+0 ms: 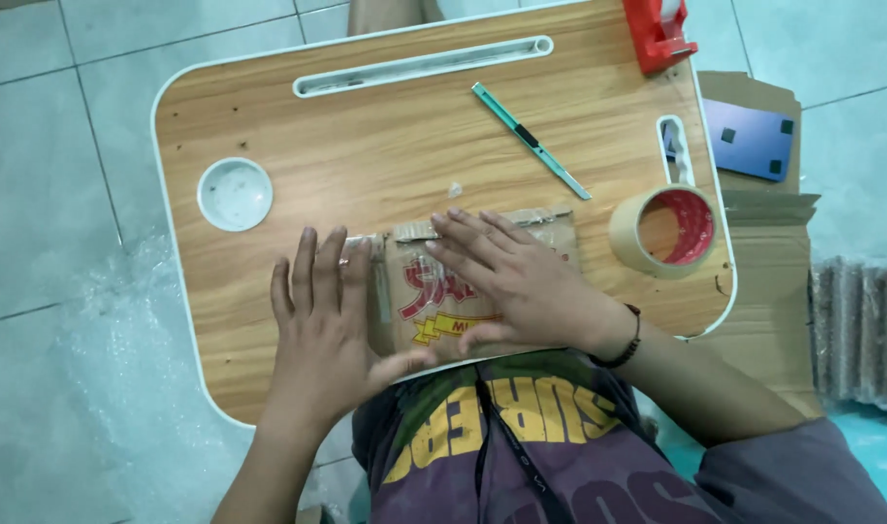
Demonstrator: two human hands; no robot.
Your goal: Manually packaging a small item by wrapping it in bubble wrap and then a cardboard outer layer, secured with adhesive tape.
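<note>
Here, a small flat cardboard packet [463, 291] with red and yellow printing lies at the near edge of the wooden lap desk [385, 146], right in front of the person's torso. Both hands press down on it. The right hand [521, 281] lies flat across the packet's upper and right part, its fingers [463, 238] spread apart and stretched toward the packet's far left corner, palm down; nothing is gripped. A dark band circles that wrist. The left hand [327, 320] rests flat at the packet's left edge, fingers straight and only slightly apart, with the thumb reaching across the packet's near edge toward the right hand. A ring shows on one of its fingers.

Just right of the packet stands a roll of tan tape [662, 231] with a red inner core, lying on its side near the desk's right edge. Beyond the packet, a green utility knife [531, 141] lies diagonally on the wood, well apart from both hands. A round white cup recess [235, 194] sits at the desk's left, and a long white slot [424, 66] runs along the far edge. A red tape dispenser [659, 34] stands at the far right corner. To the right of the desk, flattened cardboard [768, 281] lies on the tiled floor [36, 146], with a blue plate [754, 138] on it.
</note>
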